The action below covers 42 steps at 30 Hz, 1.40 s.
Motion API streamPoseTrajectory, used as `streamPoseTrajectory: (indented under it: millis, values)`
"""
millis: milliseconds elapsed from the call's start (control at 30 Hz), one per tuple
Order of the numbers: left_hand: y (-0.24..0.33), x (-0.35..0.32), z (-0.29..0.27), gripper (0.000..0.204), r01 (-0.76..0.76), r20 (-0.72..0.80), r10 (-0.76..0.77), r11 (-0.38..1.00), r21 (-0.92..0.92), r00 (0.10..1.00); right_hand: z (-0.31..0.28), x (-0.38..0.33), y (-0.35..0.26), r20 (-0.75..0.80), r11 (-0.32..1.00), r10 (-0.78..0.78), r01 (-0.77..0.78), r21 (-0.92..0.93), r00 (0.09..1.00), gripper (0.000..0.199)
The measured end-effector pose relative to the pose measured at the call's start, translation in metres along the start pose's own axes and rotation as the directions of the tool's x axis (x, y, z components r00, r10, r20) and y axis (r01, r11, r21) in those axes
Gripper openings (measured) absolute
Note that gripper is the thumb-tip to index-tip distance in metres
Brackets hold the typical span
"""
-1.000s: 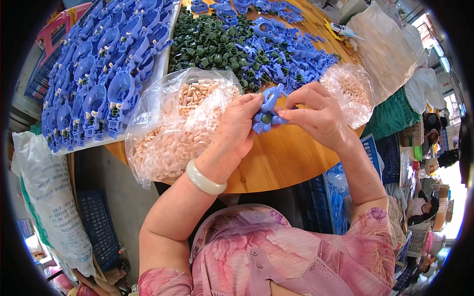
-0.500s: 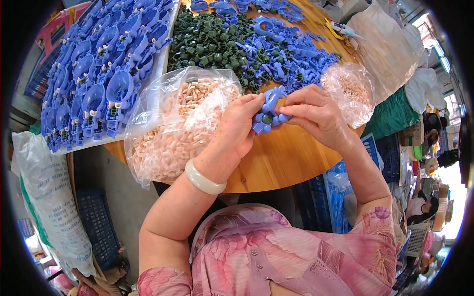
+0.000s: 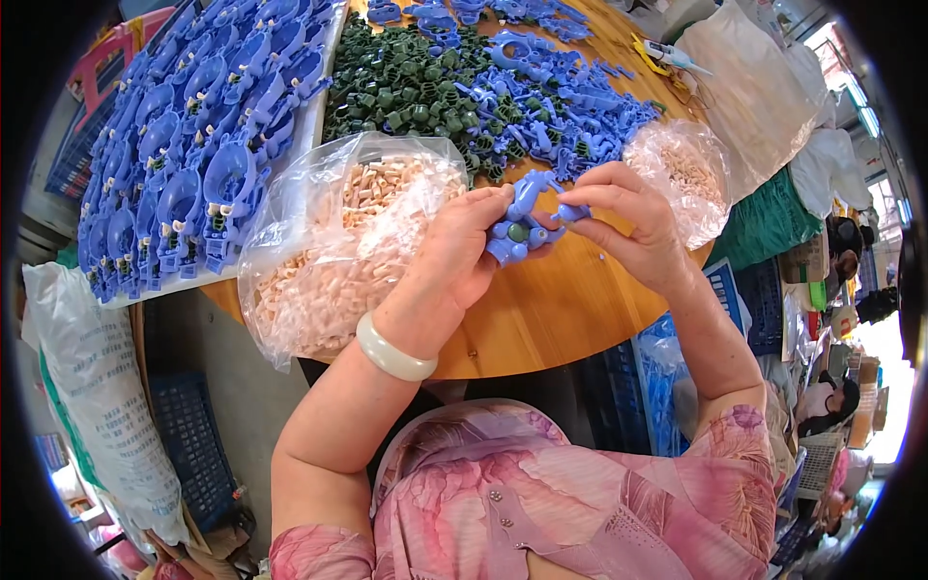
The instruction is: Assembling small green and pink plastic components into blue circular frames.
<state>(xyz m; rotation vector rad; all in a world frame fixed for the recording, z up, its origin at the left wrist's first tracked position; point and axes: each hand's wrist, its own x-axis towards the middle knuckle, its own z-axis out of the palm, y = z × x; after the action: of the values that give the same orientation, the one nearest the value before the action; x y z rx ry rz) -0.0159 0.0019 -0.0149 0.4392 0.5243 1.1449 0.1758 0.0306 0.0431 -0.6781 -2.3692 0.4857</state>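
Observation:
Both hands hold one blue plastic part (image 3: 522, 224) above the round wooden table (image 3: 551, 319). My left hand (image 3: 459, 256) grips its lower left side, a pale bangle on that wrist. My right hand (image 3: 628, 227) pinches its upper right end with thumb and fingers. A dark green piece shows in the middle of the blue part. Just left of my left hand lies a clear bag of small beige pieces (image 3: 338, 242). Behind the hands lie a heap of dark green pieces (image 3: 406, 87) and a heap of loose blue parts (image 3: 570, 106).
Rows of assembled blue parts (image 3: 193, 155) fill a tray at the left. A second clear bag of beige pieces (image 3: 681, 174) sits right of my right hand. Large plastic bags (image 3: 754, 87) lie at the far right. A white sack (image 3: 97, 406) and blue crates stand below the table.
The blue part has been turned slightly between the fingers. Both hands stay in the same place over the table.

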Motion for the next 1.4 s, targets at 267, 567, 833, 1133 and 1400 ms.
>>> streamPoseTrajectory:
  millis: [267,567,833,1133,1400]
  values:
    - [-0.001,-0.001,0.001,0.018,-0.024,-0.021,0.024,0.999,-0.026,0.999,0.0,-0.004,-0.007,0.009,0.991,-0.079,0.079,-0.111,0.997,0.029]
    - [-0.003,0.002,-0.006,0.026,0.04,0.014,-0.04,0.998,0.039,0.999,0.001,-0.002,-0.003,0.045,0.987,-0.129,0.132,-0.087,0.991,0.031]
    - [-0.004,0.001,-0.005,0.026,0.07,0.011,-0.071,0.996,0.062,0.997,-0.005,0.004,-0.002,0.154,0.945,-0.249,0.275,-0.175,0.956,0.026]
    - [-0.003,-0.003,0.0,0.025,0.105,-0.008,-0.105,0.992,0.069,0.994,-0.009,0.011,-0.01,0.261,0.881,-0.335,0.4,-0.255,0.905,0.023]
    - [-0.003,-0.003,0.001,0.027,0.111,-0.025,-0.109,0.991,0.078,0.994,-0.005,0.006,-0.011,0.241,0.892,-0.293,0.355,-0.28,0.925,0.023]
